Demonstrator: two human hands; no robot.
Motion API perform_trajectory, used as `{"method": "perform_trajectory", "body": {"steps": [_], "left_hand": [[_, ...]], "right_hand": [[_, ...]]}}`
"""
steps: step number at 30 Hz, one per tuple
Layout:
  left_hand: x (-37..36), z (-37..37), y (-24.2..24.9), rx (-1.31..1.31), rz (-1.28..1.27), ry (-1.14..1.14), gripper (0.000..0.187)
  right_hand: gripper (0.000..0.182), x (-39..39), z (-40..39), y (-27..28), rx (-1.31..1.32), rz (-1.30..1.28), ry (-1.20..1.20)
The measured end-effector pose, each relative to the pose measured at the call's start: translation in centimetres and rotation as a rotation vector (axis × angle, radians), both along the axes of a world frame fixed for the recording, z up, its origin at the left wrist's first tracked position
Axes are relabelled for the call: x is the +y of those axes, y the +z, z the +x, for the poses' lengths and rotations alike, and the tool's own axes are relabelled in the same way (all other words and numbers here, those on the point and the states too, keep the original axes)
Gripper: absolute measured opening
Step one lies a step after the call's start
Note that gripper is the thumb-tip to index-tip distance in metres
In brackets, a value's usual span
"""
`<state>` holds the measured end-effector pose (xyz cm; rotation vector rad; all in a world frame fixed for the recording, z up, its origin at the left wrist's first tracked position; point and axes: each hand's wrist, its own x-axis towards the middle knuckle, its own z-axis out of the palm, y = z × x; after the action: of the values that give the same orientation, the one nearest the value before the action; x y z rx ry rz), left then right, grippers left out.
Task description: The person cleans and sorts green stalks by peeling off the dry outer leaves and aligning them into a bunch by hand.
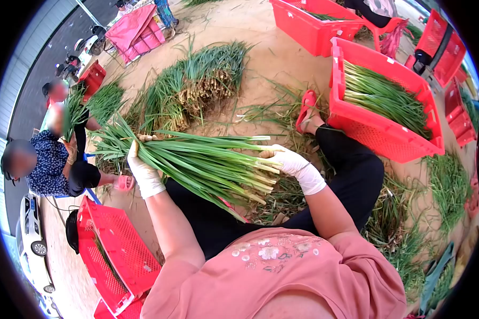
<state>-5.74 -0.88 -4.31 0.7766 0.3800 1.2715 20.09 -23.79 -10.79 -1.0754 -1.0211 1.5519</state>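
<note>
A large bunch of garlic chives [207, 159] lies across in front of my body, leaf tips to the left and pale stem ends to the right. My left hand [142, 171], in a white glove, is closed around the leafy part, with fingertips showing over the top. In a matching glove, my right hand [294, 164] closes on the pale stem ends; its fingers are partly hidden by the stems. Beyond the bunch, a heap of uncleaned chives [202, 85] rests on the ground with its brownish root ends showing.
A red crate [383, 130] holding chives stands to the right, beside my foot in a red sandal [306, 109]. Another red crate [117, 250] is at lower left. Two people [50, 159] sit at left. Loose leaves [388, 218] litter the ground.
</note>
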Motion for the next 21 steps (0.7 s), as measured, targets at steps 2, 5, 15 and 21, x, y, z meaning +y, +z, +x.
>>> {"method": "perform_trajectory", "body": {"steps": [2,5,15,21], "left_hand": [[-0.4,0.2,0.3,0.02,0.023,-0.007,0.019],[-0.8,0.3,0.5,0.038,0.037,0.011,0.018],[0.9,-2.4,0.4,-0.048,-0.007,0.092,0.015],[0.4,-1.9,0.8,-0.089,-0.035,0.043,0.016]], "right_hand": [[0.02,-0.4,-1.1,0.4,0.036,0.227,-0.271],[0.033,0.6,0.1,-3.2,0.147,0.131,-0.166],[0.023,-4.6,9.1,-7.8,-1.32,-0.381,-1.014],[0.033,-2.1,2.2,0.8,-0.307,0.037,-0.4]]}}
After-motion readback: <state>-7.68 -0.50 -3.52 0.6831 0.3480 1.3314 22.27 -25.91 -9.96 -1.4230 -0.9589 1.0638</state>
